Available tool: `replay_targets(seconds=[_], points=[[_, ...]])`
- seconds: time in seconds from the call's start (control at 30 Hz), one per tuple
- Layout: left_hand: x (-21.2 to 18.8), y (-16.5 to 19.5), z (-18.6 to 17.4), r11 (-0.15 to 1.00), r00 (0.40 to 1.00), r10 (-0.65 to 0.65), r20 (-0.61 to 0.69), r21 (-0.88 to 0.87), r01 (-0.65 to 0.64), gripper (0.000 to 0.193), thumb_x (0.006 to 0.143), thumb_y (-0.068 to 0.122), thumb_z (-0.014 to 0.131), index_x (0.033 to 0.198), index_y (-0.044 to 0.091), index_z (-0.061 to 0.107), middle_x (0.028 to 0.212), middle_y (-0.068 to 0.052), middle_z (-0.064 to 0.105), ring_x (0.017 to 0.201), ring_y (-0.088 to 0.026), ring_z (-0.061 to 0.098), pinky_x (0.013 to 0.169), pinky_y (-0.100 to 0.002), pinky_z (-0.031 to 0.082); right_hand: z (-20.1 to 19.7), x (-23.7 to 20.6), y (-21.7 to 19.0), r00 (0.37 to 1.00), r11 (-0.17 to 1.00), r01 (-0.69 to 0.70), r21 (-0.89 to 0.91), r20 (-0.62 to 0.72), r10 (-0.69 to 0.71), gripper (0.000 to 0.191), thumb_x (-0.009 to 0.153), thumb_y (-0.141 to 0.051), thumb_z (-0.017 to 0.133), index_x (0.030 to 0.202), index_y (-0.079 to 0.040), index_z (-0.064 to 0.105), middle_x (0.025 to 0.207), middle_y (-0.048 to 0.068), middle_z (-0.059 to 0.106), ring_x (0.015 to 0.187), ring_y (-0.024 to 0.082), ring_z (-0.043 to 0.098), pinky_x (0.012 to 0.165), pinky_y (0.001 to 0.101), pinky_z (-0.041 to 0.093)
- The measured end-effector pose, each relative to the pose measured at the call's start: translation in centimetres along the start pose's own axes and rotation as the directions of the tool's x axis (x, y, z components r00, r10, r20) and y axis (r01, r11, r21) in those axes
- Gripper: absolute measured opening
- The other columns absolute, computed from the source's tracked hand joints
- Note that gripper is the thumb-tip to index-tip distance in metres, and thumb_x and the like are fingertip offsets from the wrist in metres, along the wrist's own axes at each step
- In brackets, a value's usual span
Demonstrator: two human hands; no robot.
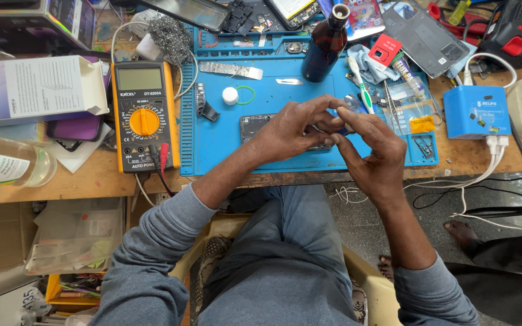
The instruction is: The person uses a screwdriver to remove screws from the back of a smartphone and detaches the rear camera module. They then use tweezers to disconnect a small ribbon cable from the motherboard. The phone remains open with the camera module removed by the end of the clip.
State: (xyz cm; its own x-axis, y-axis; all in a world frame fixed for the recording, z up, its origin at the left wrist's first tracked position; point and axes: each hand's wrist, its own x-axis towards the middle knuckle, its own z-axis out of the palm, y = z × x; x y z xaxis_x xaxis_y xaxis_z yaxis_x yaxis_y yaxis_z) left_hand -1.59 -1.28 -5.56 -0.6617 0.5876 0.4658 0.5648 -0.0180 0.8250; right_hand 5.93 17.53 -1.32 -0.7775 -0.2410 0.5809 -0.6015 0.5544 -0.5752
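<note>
My left hand [294, 128] and my right hand [373, 154] meet over the front of a blue work mat [225, 142]. Their fingertips pinch a small dark and blue part [344, 125] between them. An opened phone [254, 125] lies on the mat under my left hand, mostly hidden by it. Which fingers carry the small part I cannot tell.
A yellow multimeter [145, 118] with red and black leads stands left of the mat. A brown bottle [326, 45], a toothbrush [360, 87], tweezers [390, 104] and a white cap [230, 95] lie behind my hands. A blue box [475, 111] sits at right. Another person's bare feet [461, 232] are on the floor.
</note>
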Motion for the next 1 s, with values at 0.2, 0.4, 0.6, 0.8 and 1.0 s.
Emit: replay_targets(seconds=[0.2,0.4,0.6,0.8,1.0], points=[[0.1,0.6,0.3,0.943,0.953,-0.301,0.026,-0.138,0.302,0.056,0.085,0.013,0.087,0.129,0.009,0.053,0.091,-0.005,0.080,0.089,-0.016,0.081,0.077,-0.031,0.067,-0.1,0.2,-0.2,0.999,0.999,-0.038,-0.012,0.030,0.038,0.066,0.086,-0.001,0.086,0.145,-0.012,0.060,0.122,0.010,0.067,0.113,0.017,0.066,0.098,0.0324,0.058],[0.3,0.5,-0.3,0.976,0.990,-0.114,0.081,-0.180,0.127,0.052,0.090,0.008,0.082,0.135,0.007,0.054,0.099,-0.004,0.081,0.097,-0.013,0.079,0.086,-0.030,0.067,0.0,-0.1,0.2,0.999,1.000,0.015,0.004,0.036,-0.016,0.067,0.088,0.010,0.075,0.149,-0.011,0.056,0.127,0.009,0.066,0.118,0.018,0.066,0.102,0.0332,0.058],[0.7,0.7,0.2,0.980,0.981,-0.196,0.007,-0.010,0.196,0.054,0.080,0.008,0.087,0.124,0.007,0.055,0.087,-0.004,0.073,0.080,-0.013,0.076,0.071,-0.029,0.067,0.3,-0.3,0.5,0.999,0.999,-0.006,0.052,0.036,0.005,0.072,0.083,0.009,0.081,0.147,-0.009,0.054,0.126,0.010,0.063,0.117,0.019,0.063,0.103,0.0313,0.056],[-0.6,1.3,-1.4,0.943,0.997,-0.036,0.074,0.331,0.010,0.021,0.087,0.002,0.077,0.104,0.009,0.067,0.104,-0.006,0.069,0.101,-0.027,0.071,0.084,-0.039,0.059,0.6,-0.7,0.7,0.997,0.981,-0.077,0.176,0.040,0.071,0.075,0.086,0.015,0.075,0.153,-0.006,0.047,0.127,0.011,0.062,0.118,0.018,0.065,0.102,0.0311,0.056],[-0.3,2.6,-1.0,0.897,0.984,-0.131,0.122,0.436,0.065,0.009,0.085,0.007,0.072,0.094,0.007,0.070,0.098,-0.009,0.068,0.098,-0.032,0.066,0.083,-0.047,0.054,0.4,-1.1,1.1,0.992,0.960,-0.122,0.253,-0.002,0.127,0.076,0.095,0.018,0.070,0.160,-0.009,0.041,0.131,0.011,0.065,0.122,0.019,0.070,0.093,0.0249,0.060]])
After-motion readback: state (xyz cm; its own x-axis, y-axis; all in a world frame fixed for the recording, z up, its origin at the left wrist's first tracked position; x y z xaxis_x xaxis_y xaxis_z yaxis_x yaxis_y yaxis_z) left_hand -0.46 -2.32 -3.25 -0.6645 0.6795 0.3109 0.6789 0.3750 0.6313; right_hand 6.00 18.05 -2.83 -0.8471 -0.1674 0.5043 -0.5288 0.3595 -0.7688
